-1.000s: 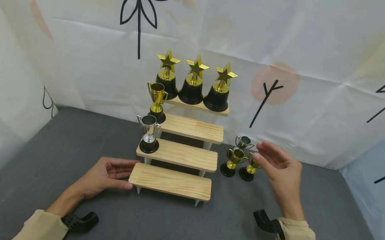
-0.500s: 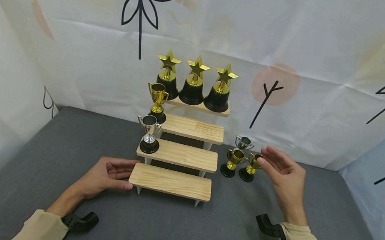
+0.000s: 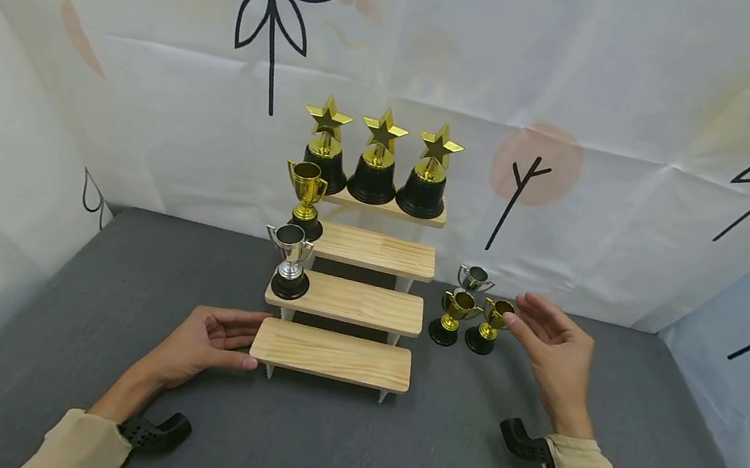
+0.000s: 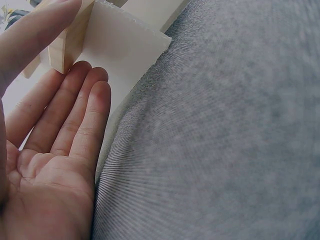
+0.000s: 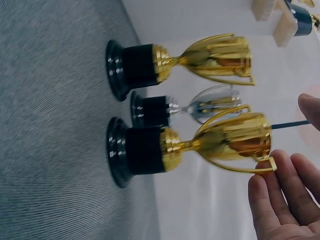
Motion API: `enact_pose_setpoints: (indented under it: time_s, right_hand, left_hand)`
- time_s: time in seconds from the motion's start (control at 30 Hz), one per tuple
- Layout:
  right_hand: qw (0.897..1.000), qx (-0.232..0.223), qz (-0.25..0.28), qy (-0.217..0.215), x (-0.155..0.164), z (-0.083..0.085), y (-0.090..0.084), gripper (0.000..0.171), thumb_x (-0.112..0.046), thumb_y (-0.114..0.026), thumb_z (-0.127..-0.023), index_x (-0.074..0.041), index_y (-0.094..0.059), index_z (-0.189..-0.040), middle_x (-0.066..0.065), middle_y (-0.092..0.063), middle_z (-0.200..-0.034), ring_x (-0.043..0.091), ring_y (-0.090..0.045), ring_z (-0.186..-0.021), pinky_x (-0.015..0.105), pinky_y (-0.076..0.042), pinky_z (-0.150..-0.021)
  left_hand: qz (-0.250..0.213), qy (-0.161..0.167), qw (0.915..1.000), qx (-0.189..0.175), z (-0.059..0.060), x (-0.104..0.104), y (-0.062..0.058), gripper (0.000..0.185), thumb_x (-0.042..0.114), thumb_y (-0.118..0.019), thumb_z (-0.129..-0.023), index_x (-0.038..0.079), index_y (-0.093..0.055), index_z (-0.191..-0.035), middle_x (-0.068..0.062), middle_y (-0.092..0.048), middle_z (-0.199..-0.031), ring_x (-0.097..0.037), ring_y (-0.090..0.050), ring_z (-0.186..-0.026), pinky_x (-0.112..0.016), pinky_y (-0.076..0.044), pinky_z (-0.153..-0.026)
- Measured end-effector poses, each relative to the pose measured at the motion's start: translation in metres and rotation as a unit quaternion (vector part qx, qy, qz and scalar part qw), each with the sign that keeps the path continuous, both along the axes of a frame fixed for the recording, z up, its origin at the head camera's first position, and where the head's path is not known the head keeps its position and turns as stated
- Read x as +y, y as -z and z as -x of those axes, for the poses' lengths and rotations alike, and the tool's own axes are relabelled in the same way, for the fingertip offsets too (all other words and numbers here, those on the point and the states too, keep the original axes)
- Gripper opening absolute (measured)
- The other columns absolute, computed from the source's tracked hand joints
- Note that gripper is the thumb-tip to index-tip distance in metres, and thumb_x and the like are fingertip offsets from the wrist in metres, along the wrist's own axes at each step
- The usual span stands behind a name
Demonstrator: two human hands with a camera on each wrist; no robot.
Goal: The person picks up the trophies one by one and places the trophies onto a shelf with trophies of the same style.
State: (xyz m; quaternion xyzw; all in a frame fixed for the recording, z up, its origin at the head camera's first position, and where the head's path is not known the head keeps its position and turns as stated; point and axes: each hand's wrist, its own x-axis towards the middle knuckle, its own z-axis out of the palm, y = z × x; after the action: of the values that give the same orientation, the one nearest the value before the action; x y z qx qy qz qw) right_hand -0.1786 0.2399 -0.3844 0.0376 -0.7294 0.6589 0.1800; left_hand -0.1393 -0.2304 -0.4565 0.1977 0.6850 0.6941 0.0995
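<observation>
- Gold catches the eye first: a small gold cup trophy (image 3: 491, 324) stands on the grey surface (image 3: 313, 437), to the right of the stepped wooden stand (image 3: 345, 303), and the right hand (image 3: 552, 348) is just beside it.
- That hand's grip is released, fingers (image 5: 272, 192) loosely extended; in the wrist view the fingertips sit right at the cup's near handle (touching or a hair off, I cannot tell).
- A second gold cup (image 3: 453, 314) stands just to its left, and a silver cup (image 3: 474, 278) behind the pair, all upright.
- Over on the other side, the left hand (image 3: 206, 342) lies on the surface, palm turned inward, its grip likewise released; the straight fingers rest against the left end of the lowest step (image 3: 332, 354).
- On the stand itself: a silver cup trophy (image 3: 291, 257) on the second step, a gold cup trophy (image 3: 306, 190) on the third, both at the left end.
- Three gold star trophies (image 3: 378, 157) line the top step.
- Behind it all hangs a pale sheet (image 3: 591, 80) with black flower drawings.
</observation>
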Motion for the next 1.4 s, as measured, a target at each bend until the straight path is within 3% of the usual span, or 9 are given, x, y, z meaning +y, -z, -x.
enact_pose_setpoints:
  time_s: [0.23,0.47,0.63,0.97,1.27,1.4]
  right_hand:
    - [0.998,-0.034,-0.047,0.020,0.002,0.004,0.011,0.048,0.000,-0.079,-0.087,0.008,-0.062,-0.131,-0.003,-0.072,-0.114,0.001,-0.067,-0.103,0.014,-0.055,-0.090]
    - [0.996,-0.061,-0.062,0.013,0.000,0.009,0.026,0.050,-0.004,-0.079,-0.088,0.008,-0.061,-0.133,-0.015,-0.069,-0.106,-0.002,-0.067,-0.098,0.013,-0.056,-0.087]
    - [0.995,-0.074,-0.064,0.015,-0.004,0.010,0.032,0.049,-0.005,-0.079,-0.089,0.007,-0.062,-0.133,-0.020,-0.069,-0.100,-0.003,-0.066,-0.096,0.011,-0.055,-0.085]
    - [0.994,-0.075,-0.064,0.036,-0.008,0.010,0.036,0.047,-0.003,-0.078,-0.089,0.007,-0.062,-0.132,-0.019,-0.066,-0.097,-0.004,-0.064,-0.096,0.009,-0.054,-0.084]
    - [0.995,-0.068,-0.062,0.036,-0.009,0.009,0.035,0.041,-0.003,-0.076,-0.091,0.008,-0.064,-0.129,-0.009,-0.068,-0.102,-0.002,-0.065,-0.096,0.011,-0.056,-0.083]
    - [0.996,-0.059,-0.051,0.034,-0.010,0.007,0.029,0.040,-0.002,-0.076,-0.091,0.008,-0.065,-0.128,-0.012,-0.069,-0.100,0.000,-0.066,-0.096,0.013,-0.057,-0.081]
  left_hand:
    - [-0.001,-0.003,1.0000,-0.002,0.000,-0.001,0.001,0.069,-0.010,-0.080,-0.080,-0.022,-0.045,-0.138,-0.026,-0.058,-0.138,-0.017,-0.065,-0.117,-0.033,-0.056,-0.099]
    - [0.004,-0.007,0.9999,-0.007,0.000,0.000,0.000,0.071,-0.008,-0.081,-0.079,-0.021,-0.045,-0.139,-0.035,-0.051,-0.140,-0.016,-0.065,-0.118,-0.033,-0.056,-0.099]
    - [0.008,-0.007,0.9999,-0.007,0.001,0.000,0.000,0.072,-0.008,-0.081,-0.079,-0.021,-0.045,-0.139,-0.035,-0.051,-0.140,-0.015,-0.065,-0.118,-0.033,-0.055,-0.099]
    - [0.011,-0.010,0.9999,-0.003,0.000,0.000,-0.001,0.069,-0.008,-0.081,-0.080,-0.021,-0.046,-0.138,-0.029,-0.056,-0.138,-0.015,-0.065,-0.118,-0.032,-0.055,-0.100]
    - [0.008,-0.004,1.0000,-0.005,0.001,-0.001,0.002,0.071,-0.009,-0.081,-0.079,-0.021,-0.045,-0.139,-0.038,-0.049,-0.140,-0.015,-0.065,-0.117,-0.033,-0.056,-0.099]
    - [0.003,-0.002,1.0000,-0.006,0.001,-0.001,0.002,0.072,-0.009,-0.081,-0.079,-0.020,-0.045,-0.140,-0.040,-0.047,-0.140,-0.016,-0.065,-0.118,-0.033,-0.056,-0.099]
